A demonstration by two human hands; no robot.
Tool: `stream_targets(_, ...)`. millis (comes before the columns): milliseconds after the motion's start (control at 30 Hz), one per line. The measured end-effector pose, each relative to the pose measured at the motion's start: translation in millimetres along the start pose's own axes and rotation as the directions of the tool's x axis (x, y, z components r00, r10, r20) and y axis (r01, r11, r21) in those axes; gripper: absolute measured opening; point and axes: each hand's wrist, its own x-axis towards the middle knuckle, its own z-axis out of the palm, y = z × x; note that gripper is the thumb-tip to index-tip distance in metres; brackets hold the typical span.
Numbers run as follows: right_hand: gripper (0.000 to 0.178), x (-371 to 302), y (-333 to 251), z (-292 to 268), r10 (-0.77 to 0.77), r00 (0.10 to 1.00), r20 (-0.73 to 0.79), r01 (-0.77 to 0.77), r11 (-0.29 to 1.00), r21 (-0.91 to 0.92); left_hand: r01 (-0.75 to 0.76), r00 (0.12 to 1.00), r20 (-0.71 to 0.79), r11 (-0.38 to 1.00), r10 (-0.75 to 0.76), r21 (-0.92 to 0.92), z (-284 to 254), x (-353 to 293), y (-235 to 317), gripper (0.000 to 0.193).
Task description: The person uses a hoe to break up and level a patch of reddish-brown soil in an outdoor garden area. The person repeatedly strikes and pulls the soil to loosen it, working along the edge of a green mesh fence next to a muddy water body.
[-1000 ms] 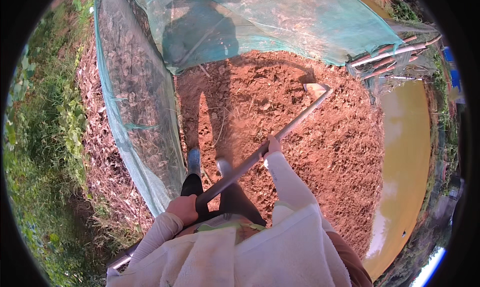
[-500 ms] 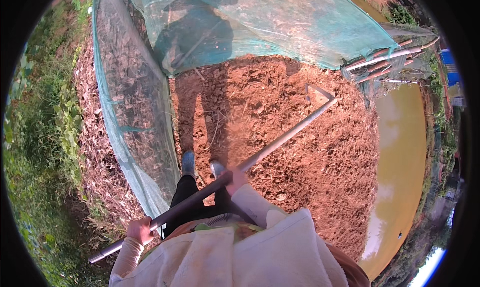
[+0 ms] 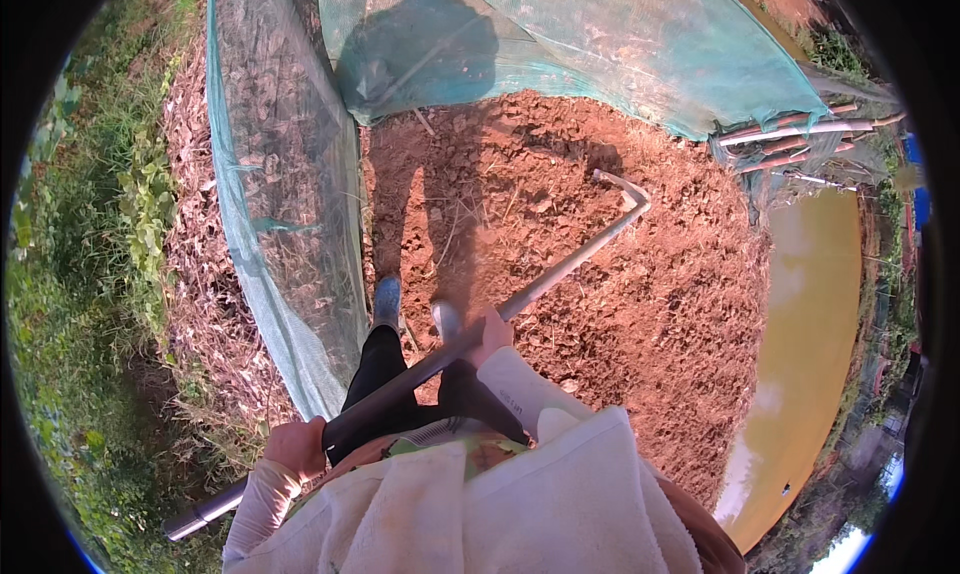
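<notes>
A long-handled hoe (image 3: 560, 272) slants from the lower left across my body to the upper right. My left hand (image 3: 297, 448) is wrapped round the dark rear part of its handle, with the butt end sticking out past it. Farther up, in front of my legs, my right hand (image 3: 491, 336) is closed round the handle. The bent metal hoe head (image 3: 624, 187) is over the loose reddish soil (image 3: 660, 304) at the far right. Whether its blade touches the ground I cannot tell.
Green netting (image 3: 620, 54) borders the soil at the far side, and another net panel (image 3: 285, 194) runs along the left. Wooden poles (image 3: 800, 134) stick out at the far right. Muddy water (image 3: 810, 314) lies to the right, green plants (image 3: 90, 304) to the left. My boots (image 3: 388, 299) stand on the soil.
The hoe head has moved left and toward me relative to the soil, and its blade shows at a different angle. Both hands keep their hold. The whole view has shifted slightly.
</notes>
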Motion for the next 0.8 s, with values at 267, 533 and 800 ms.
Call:
stream_targets(267, 0.013, -66, 65, 10, 0.292, 0.948, 0.129, -0.294, 0.956, -0.004, 0.004, 0.953, -0.301, 0.991, 0.037, 0.135, 37, -52, -87, 0.022)
stream_targets(533, 0.013, 15, -109, 17, -0.336, 0.937, 0.095, 0.344, 0.934, -0.095, -0.178, 0.946, -0.288, 0.98, 0.146, -0.089, 15, 98, 43, 0.015)
stream_targets(800, 0.017, 84, -87, 16, -0.316, 0.942, -0.111, 0.273, 0.917, -0.292, -0.082, 0.997, -0.016, 0.979, 0.081, -0.186, -13, 87, 67, 0.019)
